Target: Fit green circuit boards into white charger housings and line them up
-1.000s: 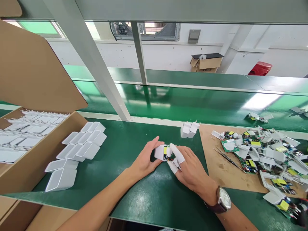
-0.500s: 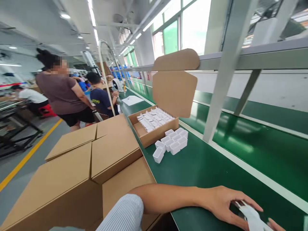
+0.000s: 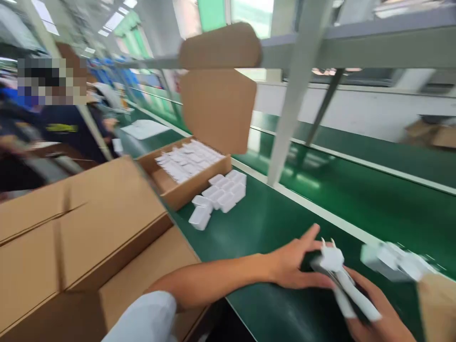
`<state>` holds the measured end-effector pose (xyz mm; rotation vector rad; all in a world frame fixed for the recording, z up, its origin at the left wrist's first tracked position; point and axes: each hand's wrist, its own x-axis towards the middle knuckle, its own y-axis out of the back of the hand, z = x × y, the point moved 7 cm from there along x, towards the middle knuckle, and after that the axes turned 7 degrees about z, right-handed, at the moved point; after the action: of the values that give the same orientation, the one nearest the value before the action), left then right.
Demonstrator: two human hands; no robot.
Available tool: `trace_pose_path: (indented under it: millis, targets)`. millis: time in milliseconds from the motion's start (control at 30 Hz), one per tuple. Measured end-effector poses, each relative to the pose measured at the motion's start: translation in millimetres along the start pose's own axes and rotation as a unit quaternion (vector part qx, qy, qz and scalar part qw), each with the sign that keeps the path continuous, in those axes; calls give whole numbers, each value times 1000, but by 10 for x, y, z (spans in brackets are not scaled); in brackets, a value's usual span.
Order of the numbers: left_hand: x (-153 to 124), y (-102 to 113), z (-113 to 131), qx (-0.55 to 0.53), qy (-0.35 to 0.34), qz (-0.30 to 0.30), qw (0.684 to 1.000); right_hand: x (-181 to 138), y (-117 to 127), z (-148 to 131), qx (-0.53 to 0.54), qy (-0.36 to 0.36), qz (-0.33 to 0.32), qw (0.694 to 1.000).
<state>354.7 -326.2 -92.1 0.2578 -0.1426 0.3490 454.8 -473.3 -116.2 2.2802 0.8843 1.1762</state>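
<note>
A white two-pin plug [image 3: 332, 259] with a folded white cord [image 3: 356, 292] is between my two hands at the lower right, its pins pointing up. My left hand [image 3: 294, 266] reaches in from the left, thumb and fingers round the plug's left side, with one finger raised. From below, my right hand [image 3: 381, 308] grips the folded cord. Motion blur softens the fingertips. Several small white plastic boxes [image 3: 224, 192] stand grouped on the green worktop [image 3: 263, 232], left of the hands.
An open cardboard box [image 3: 185, 190] holds rows of white pieces. Closed cartons [image 3: 117, 204] fill the left side. More white items [image 3: 397, 261] lie at right, near a blurred brown object [image 3: 438, 304]. A metal post [image 3: 290, 104] rises behind the worktop. A person [image 3: 71, 128] sits at far left.
The view has swung right and down, bringing my right hand and the white items at right into sight. The plug now shows upright between both hands.
</note>
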Motion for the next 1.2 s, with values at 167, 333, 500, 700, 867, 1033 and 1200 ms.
trace_pose_path:
  millis: [167, 333, 500, 700, 867, 1033, 1200]
  targets:
    - [70, 61, -131, 5, 3, 7, 1000, 101, -15, -254, -31, 103, 11, 994]
    - [103, 71, -141, 16, -39, 23, 999, 232, 35, -312, -29, 73, -2, 997]
    - [113, 75, -96, 56, -81, 42, 994, 214, -38, -296, -23, 57, -54, 997]
    - [100, 72, 11, 54, -129, 42, 989, 232, -97, -267, -37, 40, -44, 998]
    - [106, 88, 9, 40, -134, 38, 989, 239, -54, -228, 26, 24, -15, 999]
    - [102, 84, -12, 33, -132, 33, 990, 218, -87, -227, -13, 29, -35, 999]
    - [106, 92, -8, 38, -131, 27, 990, 225, -98, -204, 13, 1, -45, 999]
